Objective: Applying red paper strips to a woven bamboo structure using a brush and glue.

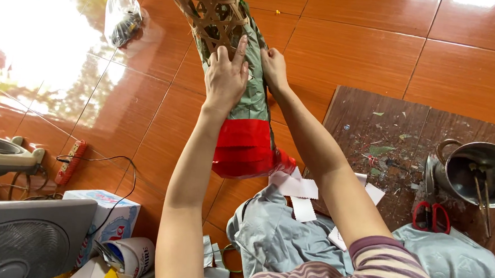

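Fingers (229,56) on leaf-wrapped bundle (250,94), bamboo basket (209,10)

long green leaf-wrapped bundle (254,94), red-wrapped near end, woven bamboo lattice (209,13) over far end, on tile floor.
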